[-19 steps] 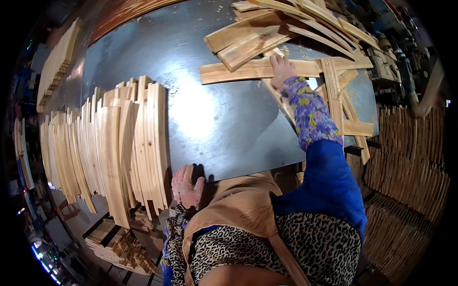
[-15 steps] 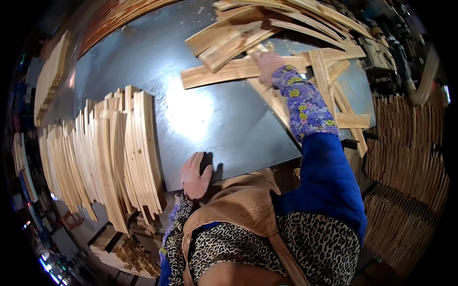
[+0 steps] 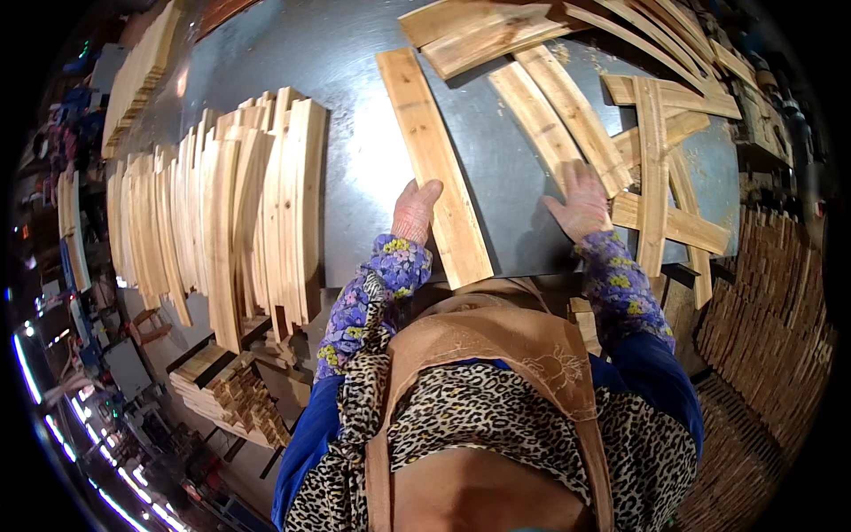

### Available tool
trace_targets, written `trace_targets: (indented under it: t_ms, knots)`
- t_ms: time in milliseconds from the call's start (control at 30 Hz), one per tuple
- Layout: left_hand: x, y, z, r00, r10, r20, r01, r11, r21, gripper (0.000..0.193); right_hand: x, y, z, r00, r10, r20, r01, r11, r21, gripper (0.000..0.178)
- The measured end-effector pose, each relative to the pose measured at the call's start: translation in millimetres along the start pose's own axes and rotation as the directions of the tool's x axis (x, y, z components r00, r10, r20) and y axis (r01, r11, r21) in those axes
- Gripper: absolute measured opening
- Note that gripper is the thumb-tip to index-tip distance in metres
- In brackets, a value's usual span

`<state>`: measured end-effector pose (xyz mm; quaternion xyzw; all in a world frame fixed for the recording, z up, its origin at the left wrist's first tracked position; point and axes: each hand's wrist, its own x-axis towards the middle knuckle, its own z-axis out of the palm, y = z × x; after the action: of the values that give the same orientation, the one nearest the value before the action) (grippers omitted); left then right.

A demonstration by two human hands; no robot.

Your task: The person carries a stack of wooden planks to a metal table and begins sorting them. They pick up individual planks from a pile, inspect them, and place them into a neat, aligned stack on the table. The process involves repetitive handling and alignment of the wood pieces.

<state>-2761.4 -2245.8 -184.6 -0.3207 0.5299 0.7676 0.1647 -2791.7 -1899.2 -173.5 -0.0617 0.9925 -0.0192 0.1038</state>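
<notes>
A flat wooden board (image 3: 432, 160) lies slanted on the metal-topped table (image 3: 355, 244), its near end reaching the table's front edge. My left hand (image 3: 415, 211) grips its left edge, thumb over the top face; the other fingers are partly hidden. Farther right, my right hand (image 3: 581, 204) rests at the near end of a second board (image 3: 536, 111), fingers stretched out over the wood and thumb spread to the left. Just right of that one lies another board (image 3: 574, 115), almost parallel. Both hands wear thin pinkish gloves.
A row of upright wooden strips (image 3: 306, 204) stands at the left of the table. Crossed boards (image 3: 651, 168) lie at the right, and a loose pile (image 3: 496, 40) lies at the far side. Stacked wood (image 3: 762, 301) stands beyond the table's right edge.
My right hand has drawn back nearer from the far boards. The board that lay crosswise is now slanted lengthwise before me. My left hand has moved from the table's edge onto it.
</notes>
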Motion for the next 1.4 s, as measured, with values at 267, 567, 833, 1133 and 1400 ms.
trace_targets:
  t_ms: [267,567,833,1133,1400]
  knots:
    - [-46,46,-79,0.93,0.297,-0.217,0.005,0.581,0.814,0.051,11,-29,-13,0.968,0.196,0.158,-0.214,0.971,0.106,0.109]
    - [-110,31,-214,0.681,0.732,0.029,0.082,-0.115,0.99,0.076,6,-91,40,0.924,0.069,0.377,-0.335,0.622,0.708,0.05]
    - [-98,38,-198,0.592,0.793,0.144,-0.176,-0.047,0.983,0.045,6,-202,69,0.864,-0.206,0.459,-0.502,-0.386,0.774,0.029]
    - [-140,57,-163,0.965,0.157,0.209,-0.252,0.358,0.899,0.093,-14,-339,8,0.886,-0.093,0.454,-0.464,-0.203,0.862,0.04]
    - [-146,72,-238,0.909,0.036,0.415,0.118,0.933,-0.339,0.077,7,-365,101,0.944,-0.086,0.32,-0.303,0.165,0.939,0.053]
